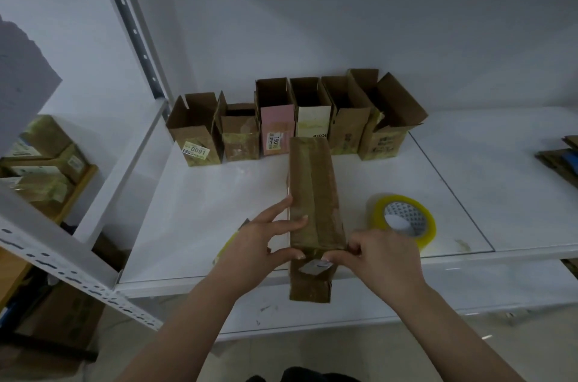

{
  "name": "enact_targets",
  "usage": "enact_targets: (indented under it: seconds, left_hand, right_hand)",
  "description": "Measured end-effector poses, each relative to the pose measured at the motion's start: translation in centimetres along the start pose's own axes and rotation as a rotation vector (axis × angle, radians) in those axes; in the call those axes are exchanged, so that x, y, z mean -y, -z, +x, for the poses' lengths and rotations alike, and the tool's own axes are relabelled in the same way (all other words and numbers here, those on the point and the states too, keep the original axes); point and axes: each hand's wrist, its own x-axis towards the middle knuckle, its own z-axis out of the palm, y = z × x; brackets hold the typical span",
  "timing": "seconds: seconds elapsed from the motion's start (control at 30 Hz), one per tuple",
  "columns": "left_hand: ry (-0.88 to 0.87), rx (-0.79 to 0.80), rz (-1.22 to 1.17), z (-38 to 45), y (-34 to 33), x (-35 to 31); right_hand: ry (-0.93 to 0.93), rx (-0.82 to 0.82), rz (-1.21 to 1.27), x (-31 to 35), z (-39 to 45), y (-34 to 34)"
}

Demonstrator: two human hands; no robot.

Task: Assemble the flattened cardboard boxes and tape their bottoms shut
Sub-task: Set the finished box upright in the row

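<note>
A long brown cardboard box (314, 193) lies lengthwise on the white shelf (203, 209), its taped bottom face up and its near end past the front edge. My left hand (266, 240) holds its left side, fingers spread on the top face and thumb at the near fold. My right hand (378, 253) presses the near right corner, thumb on the tape end and fingers curled. A roll of clear tape with a yellow core (403, 220) lies just right of the box.
Several assembled open boxes (297, 121) stand in a row at the back. Flattened cardboard (563, 159) lies at the far right. A yellowish strip (228, 244) shows under my left wrist. A shelf post (137, 34) rises at left, with boxes (43, 159) beyond.
</note>
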Motion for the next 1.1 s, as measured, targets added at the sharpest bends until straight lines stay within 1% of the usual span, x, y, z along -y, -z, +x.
enact_targets:
  seconds: [0.07,0.17,0.2,0.27,0.37,0.47,0.57,0.63,0.7,0.73,0.87,1.1]
  left_hand:
    - [0.028,0.002,-0.015,0.1,-0.2,-0.1]
    - [0.067,-0.03,-0.03,0.1,-0.4,-0.4]
    - [0.071,-0.041,-0.043,0.1,-0.5,-0.5]
    - [0.072,-0.044,-0.065,0.2,-0.4,-0.8]
    - [0.083,-0.03,-0.064,0.3,0.0,-1.2]
    - [0.09,-0.019,-0.067,0.2,0.2,-1.6]
    - [0.1,-0.011,-0.072,0.1,0.2,-1.8]
    - [0.109,-0.008,-0.053,0.2,0.2,-1.9]
    - [0.121,0.001,-0.026,0.3,0.2,-2.0]
    - [0.128,0.001,-0.023,0.3,0.2,-2.0]
    - [0.135,0.018,-0.008,0.4,0.5,-2.3]
    - [0.123,0.051,0.03,0.5,0.9,-2.7]
  right_hand:
    - [0.075,-0.054,0.092,-0.1,-0.1,-0.9]
    - [0.118,-0.157,0.193,-0.4,-0.1,-1.7]
    - [0.111,-0.141,0.197,-0.5,-0.1,-1.7]
    - [0.089,-0.013,0.207,-1.0,-0.1,-1.3]
    - [0.133,0.132,0.307,-2.4,0.0,-0.3]
    - [0.185,0.213,0.394,-3.8,0.2,-0.3]
    - [0.215,0.155,0.312,-3.4,0.8,-0.2]
    - [0.224,0.097,0.172,-2.5,1.2,0.0]
    - [0.195,0.056,0.042,-1.6,1.4,0.2]
    - [0.175,0.048,0.026,-1.3,1.4,0.2]
    - [0.146,0.071,0.025,-1.0,1.2,0.4]
    - [0.118,0.09,0.112,-0.8,1.5,0.4]
